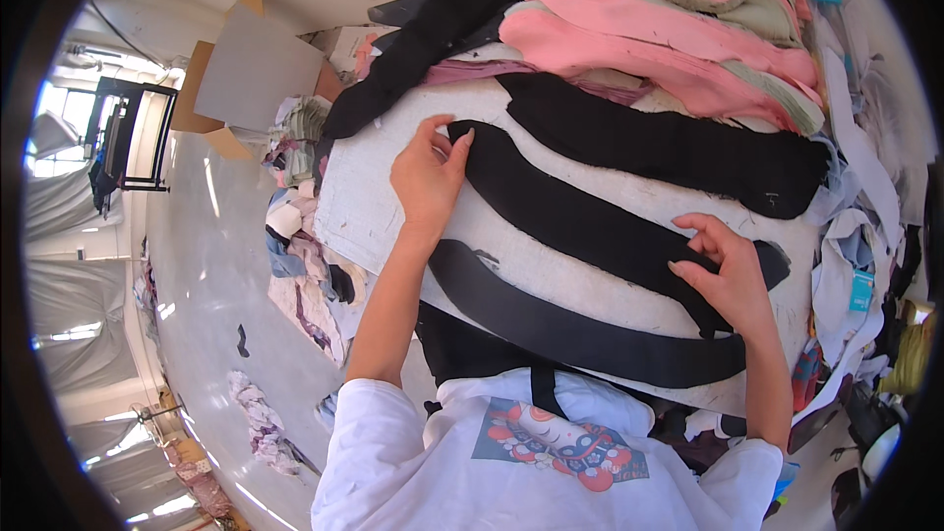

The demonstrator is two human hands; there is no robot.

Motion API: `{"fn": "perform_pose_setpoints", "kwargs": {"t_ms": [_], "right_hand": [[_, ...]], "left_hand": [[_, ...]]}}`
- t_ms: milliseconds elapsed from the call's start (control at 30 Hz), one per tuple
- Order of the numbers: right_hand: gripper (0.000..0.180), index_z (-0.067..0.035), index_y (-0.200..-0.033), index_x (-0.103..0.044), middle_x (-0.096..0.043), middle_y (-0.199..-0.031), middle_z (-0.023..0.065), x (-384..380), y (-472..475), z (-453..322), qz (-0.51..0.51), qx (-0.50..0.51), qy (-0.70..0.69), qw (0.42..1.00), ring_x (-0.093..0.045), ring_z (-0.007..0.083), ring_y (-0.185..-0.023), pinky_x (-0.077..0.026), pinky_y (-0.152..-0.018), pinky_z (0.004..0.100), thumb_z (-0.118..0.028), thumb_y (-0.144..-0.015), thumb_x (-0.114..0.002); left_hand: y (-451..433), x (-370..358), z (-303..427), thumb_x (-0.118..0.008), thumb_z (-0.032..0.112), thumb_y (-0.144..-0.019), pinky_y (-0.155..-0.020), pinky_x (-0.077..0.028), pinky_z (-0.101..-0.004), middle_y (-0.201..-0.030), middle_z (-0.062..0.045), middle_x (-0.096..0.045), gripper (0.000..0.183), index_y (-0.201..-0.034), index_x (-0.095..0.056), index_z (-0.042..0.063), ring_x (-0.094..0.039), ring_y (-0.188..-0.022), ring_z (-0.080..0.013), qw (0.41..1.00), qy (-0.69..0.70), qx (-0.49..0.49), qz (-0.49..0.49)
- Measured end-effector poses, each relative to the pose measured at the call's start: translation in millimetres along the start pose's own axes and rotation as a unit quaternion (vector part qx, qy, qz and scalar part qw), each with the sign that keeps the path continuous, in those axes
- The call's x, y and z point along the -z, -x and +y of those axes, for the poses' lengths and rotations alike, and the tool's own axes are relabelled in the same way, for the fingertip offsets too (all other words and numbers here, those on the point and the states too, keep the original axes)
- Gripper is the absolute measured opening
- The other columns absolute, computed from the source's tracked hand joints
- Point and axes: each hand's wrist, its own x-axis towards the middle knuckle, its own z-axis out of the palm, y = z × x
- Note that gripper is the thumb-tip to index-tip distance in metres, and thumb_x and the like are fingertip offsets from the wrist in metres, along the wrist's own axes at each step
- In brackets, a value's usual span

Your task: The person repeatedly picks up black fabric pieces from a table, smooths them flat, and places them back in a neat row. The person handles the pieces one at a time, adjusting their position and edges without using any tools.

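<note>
A long, curved black fabric piece (575,214) lies slantwise across the pale work table in front of me. My left hand (429,173) has the piece's narrow far-left end between thumb and fingers. At the other end, my right hand (719,273) rests over the cloth with thumb and index finger apart; whether its other fingers grip the cloth is hidden. Nearer my body curves a dark grey strip (582,343). Beyond the middle piece lies a wider black fabric piece (664,144) with a small pale mark. A dark rounded end (772,264) shows beside my right wrist.
Pink and grey-green cut fabric pieces (649,37) are stacked at the table's back. Black cloth (435,37) drapes over the far-left corner. A cardboard box (193,88) and fabric scraps (302,236) are to the left. White strips (848,258) and a bottle (830,4) line the right.
</note>
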Motion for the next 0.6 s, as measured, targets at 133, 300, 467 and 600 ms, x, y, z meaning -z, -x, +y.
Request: {"fn": "perform_pose_setpoints", "kwargs": {"t_ms": [133,300,467,600], "right_hand": [[0.046,-0.006,-0.119,-0.060,-0.055,-0.076,0.0061,-0.5,0.1,5.8,0.013,0.026,0.020,0.999,-0.052,0.0161,-0.067,-0.045,-0.066,0.0275,-0.004,-0.076,-0.074],[0.046,-0.009,-0.122,-0.059,-0.062,-0.080,0.0074,3.5,1.7,8.2,0.039,0.039,0.106,0.993,-0.060,0.0230,-0.070,-0.048,-0.067,0.0333,-0.006,-0.077,-0.072],[0.047,-0.010,-0.123,-0.059,-0.064,-0.082,0.0084,0.1,1.6,14.4,0.068,0.048,0.157,0.984,-0.064,0.0280,-0.071,-0.049,-0.066,0.0361,-0.007,-0.078,-0.072],[0.049,-0.011,-0.124,-0.059,-0.064,-0.082,0.0090,-0.7,4.4,17.6,0.093,0.066,0.175,0.978,-0.065,0.0284,-0.072,-0.050,-0.067,0.0368,-0.006,-0.077,-0.074]], "left_hand": [[15.8,-6.4,2.7,-0.061,0.018,-0.095,-0.112,-0.033,-0.0440,-0.149,-0.015,-0.044,0.043,-0.137,-0.055,0.010,-0.041,-0.138,-0.0333,0.954,-0.054,-0.296,0.014],[21.5,-19.2,1.9,-0.045,0.030,-0.102,-0.120,-0.011,-0.0506,-0.159,-0.015,-0.029,0.049,-0.148,-0.044,0.013,-0.021,-0.149,-0.0332,0.935,-0.126,-0.312,-0.116],[33.7,-17.1,31.6,-0.048,0.028,-0.100,-0.120,-0.012,-0.0505,-0.159,-0.014,-0.029,0.049,-0.147,-0.045,0.015,-0.023,-0.149,-0.0326,0.918,-0.137,-0.355,-0.113],[48.8,-24.0,51.3,-0.048,0.030,-0.100,-0.120,-0.011,-0.0505,-0.160,-0.013,-0.027,0.048,-0.146,-0.047,0.016,-0.023,-0.149,-0.0295,0.877,-0.121,-0.416,-0.207]]}}
